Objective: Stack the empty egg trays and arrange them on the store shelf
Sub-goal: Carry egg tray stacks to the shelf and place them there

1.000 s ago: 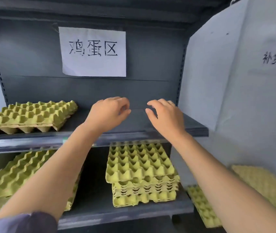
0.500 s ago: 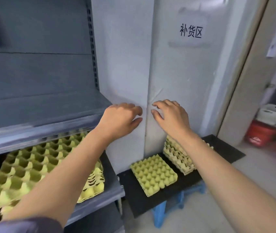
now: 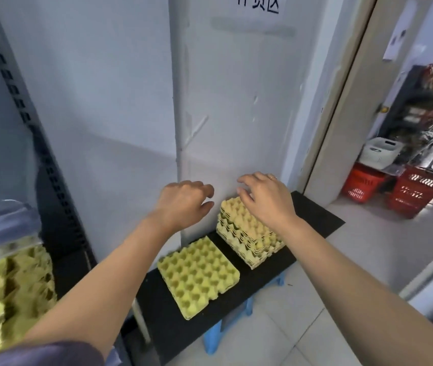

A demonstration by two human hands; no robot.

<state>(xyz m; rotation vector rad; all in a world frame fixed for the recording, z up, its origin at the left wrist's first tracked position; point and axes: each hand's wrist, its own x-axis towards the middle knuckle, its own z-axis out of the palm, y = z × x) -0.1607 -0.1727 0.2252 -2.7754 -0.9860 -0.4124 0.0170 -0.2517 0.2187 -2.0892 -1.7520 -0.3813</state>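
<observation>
A single yellow-green egg tray (image 3: 197, 276) lies flat on a low black board (image 3: 313, 217) beside the white wall. Behind it to the right stands a stack of several paler egg trays (image 3: 247, 240). My right hand (image 3: 265, 198) hovers above that stack, fingers spread, holding nothing. My left hand (image 3: 183, 204) hangs in the air left of the stack and above the single tray, also empty with loosely curled fingers. At the left edge more yellow-green trays (image 3: 7, 294) sit blurred on the grey store shelf (image 3: 4, 217).
The black board rests on a blue stool (image 3: 236, 318). The shelf's dark slotted upright (image 3: 38, 143) stands left of the board. An open doorway on the right shows red shopping baskets (image 3: 410, 194) and a white bin (image 3: 380, 153). Light tiled floor (image 3: 342, 273) lies in front.
My view has swung right and down from the shelf to the board by the wall. Both empty hands have moved with it and now hover over the trays there.
</observation>
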